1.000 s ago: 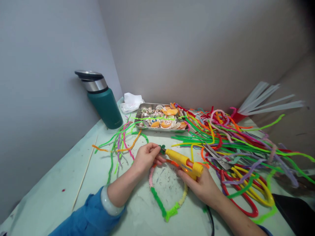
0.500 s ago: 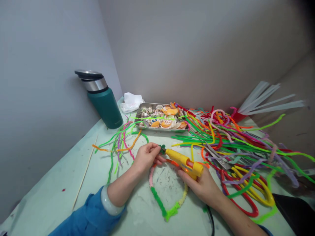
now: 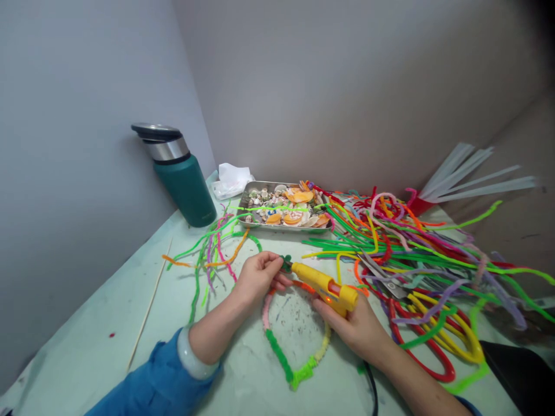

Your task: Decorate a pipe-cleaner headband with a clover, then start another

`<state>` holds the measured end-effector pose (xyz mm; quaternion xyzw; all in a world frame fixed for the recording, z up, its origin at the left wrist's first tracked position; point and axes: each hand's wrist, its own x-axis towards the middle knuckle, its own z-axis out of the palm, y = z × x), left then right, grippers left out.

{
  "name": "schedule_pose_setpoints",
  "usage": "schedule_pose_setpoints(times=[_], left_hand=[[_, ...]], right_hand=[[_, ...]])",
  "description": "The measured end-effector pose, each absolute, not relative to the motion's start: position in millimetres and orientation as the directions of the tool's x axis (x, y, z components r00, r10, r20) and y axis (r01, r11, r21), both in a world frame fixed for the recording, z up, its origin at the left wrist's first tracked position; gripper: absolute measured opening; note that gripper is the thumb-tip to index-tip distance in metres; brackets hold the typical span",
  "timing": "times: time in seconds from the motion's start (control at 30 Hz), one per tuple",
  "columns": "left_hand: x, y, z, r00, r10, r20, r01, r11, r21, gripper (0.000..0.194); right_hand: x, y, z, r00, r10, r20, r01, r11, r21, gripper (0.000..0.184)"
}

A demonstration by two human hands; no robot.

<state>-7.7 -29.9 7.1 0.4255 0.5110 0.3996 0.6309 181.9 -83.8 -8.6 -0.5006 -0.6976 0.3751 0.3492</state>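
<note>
My right hand (image 3: pixel 353 323) is closed around a yellow hot glue gun (image 3: pixel 323 283), whose nozzle points up and left. At the nozzle's tip sits a small dark green piece with rounded lobes (image 3: pixel 286 261), pinched in the fingers of my left hand (image 3: pixel 262 274). Just under both hands lies a loop of pipe cleaners (image 3: pixel 277 349) in orange, pink, green and pale yellow; its upper part is partly covered by my hands. I cannot tell whether my left fingers touch the loop. A black cord (image 3: pixel 372 387) hangs below the glue gun.
A metal tray (image 3: pixel 286 229) of seashells stands at the back, beside tissues (image 3: pixel 233 178) and a teal bottle (image 3: pixel 186 190). Many pipe cleaners (image 3: pixel 427 254) and scissors (image 3: pixel 385 280) spread over the right. Glue sticks (image 3: pixel 455 173) rise from a red cup. A thin stick (image 3: pixel 150 306) lies left.
</note>
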Motion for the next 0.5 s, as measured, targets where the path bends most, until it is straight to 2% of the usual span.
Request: schedule_pose_setpoints(times=[0.5], left_hand=[[-9.2,-29.2,4.5,0.171,0.941,-0.292,-0.057,0.305,0.951,0.018]], right_hand=[[182.6,-84.2,-7.8,-0.254,0.961,0.106,0.431,0.211,-0.877,0.030]])
